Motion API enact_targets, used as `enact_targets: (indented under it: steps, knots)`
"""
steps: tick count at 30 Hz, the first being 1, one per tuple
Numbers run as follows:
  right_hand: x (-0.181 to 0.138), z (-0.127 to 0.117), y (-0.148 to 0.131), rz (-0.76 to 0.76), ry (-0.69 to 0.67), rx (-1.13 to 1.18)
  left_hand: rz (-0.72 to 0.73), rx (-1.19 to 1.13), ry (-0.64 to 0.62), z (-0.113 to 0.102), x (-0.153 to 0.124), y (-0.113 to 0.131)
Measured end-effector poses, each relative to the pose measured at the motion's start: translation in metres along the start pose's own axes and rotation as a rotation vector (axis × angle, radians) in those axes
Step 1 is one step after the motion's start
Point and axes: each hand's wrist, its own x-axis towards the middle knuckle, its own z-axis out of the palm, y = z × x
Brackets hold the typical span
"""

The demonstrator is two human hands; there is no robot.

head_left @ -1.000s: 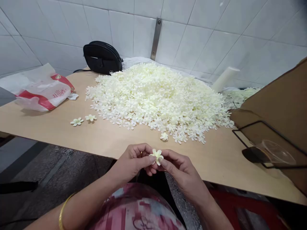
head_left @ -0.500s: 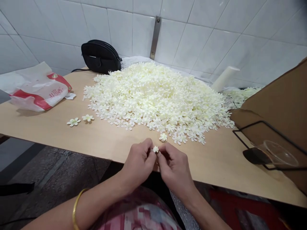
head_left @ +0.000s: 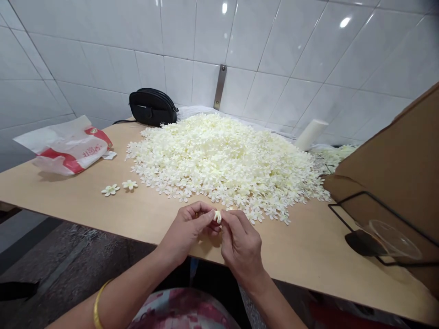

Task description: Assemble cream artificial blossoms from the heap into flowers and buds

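Observation:
Between the fingertips of my two hands is a small cream artificial flower (head_left: 217,216), its petals bunched together. My left hand (head_left: 188,228) pinches it from the left, with the other fingers curled behind. From the right, my right hand (head_left: 242,242) grips it between thumb and forefinger. Both hands are above the front edge of the table. Just beyond them spreads a large heap of white-cream artificial flowers (head_left: 219,160). Two assembled-looking flowers, one (head_left: 110,190) beside another (head_left: 130,184), lie apart to the left of the heap.
A red-and-white plastic bag (head_left: 73,148) lies at the left, and a black pouch (head_left: 152,107) stands behind the heap. A white roll (head_left: 310,135) leans at the back right. Cardboard (head_left: 391,183) and a black wire frame with a clear cup (head_left: 394,240) occupy the right side.
The view has tilted up, showing more wall. My hands have turned the flower, so its petals now look bunched and seen from the side. My left fingers have opened out slightly behind it.

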Motion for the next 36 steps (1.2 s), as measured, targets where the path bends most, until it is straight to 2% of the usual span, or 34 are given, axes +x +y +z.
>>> enact_targets:
  steps: [5,8,11,15,20,22,25,27,32,36]
  knots:
    - [0.001,-0.01,-0.011,0.255,-0.151,0.251,0.058,0.028,0.078,-0.003,-0.003,-0.001]
    - [0.001,-0.014,-0.013,0.341,-0.192,0.363,0.102,0.085,0.133,-0.001,-0.006,0.003]
    - [0.0,-0.014,-0.012,0.345,-0.183,0.347,0.077,0.039,0.122,0.0,-0.008,0.005]
    - [-0.006,-0.017,-0.009,0.292,-0.228,0.373,-0.05,-0.071,-0.009,-0.003,-0.01,0.002]
    - [-0.025,-0.023,-0.008,0.227,-0.326,0.33,-0.16,0.048,-0.074,-0.001,-0.018,0.0]
    - [-0.032,-0.024,-0.007,0.176,-0.305,0.255,-0.114,0.197,-0.078,0.001,-0.022,-0.002]
    - [-0.034,-0.023,-0.005,0.119,-0.229,0.106,0.101,0.463,-0.007,0.0,-0.026,-0.007]
    - [-0.032,-0.024,-0.003,0.106,-0.188,0.018,0.185,0.577,0.054,-0.004,-0.025,-0.011]
    - [-0.029,-0.026,0.005,0.175,-0.142,-0.085,0.203,0.648,0.114,-0.01,-0.018,-0.016]
    - [-0.029,-0.029,0.012,0.242,-0.106,-0.133,0.258,0.739,0.078,-0.004,-0.014,-0.014]
